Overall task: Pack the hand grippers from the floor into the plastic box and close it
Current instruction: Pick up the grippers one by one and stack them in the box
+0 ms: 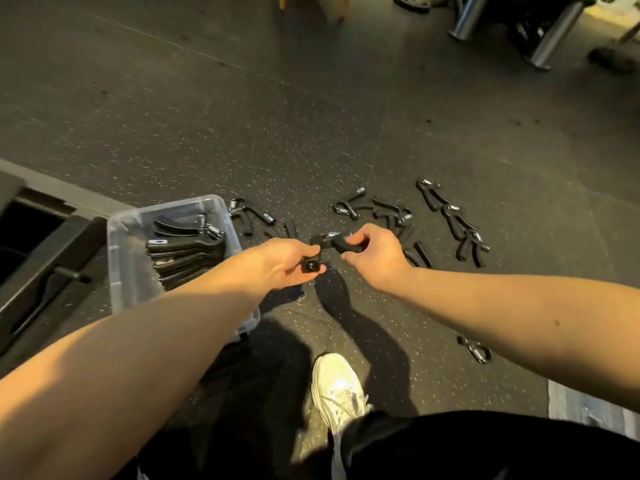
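A black hand gripper [329, 244] with a metal spring hangs above the floor between both hands. My left hand [284, 263] pinches one handle end, and my right hand [375, 252] grips the other handle. The clear plastic box [128, 258] stands on the floor at the left, open, with several hand grippers [183, 251] stacked inside. Several more hand grippers [453, 223] lie scattered on the dark floor beyond and right of my hands. One lone hand gripper [474, 349] lies under my right forearm. No lid for the box is visible.
A dark bench or rack frame [41, 244] runs along the left behind the box. My white shoe [337, 386] stands on the floor below my hands. Gym equipment legs [547, 32] stand at the far right back.
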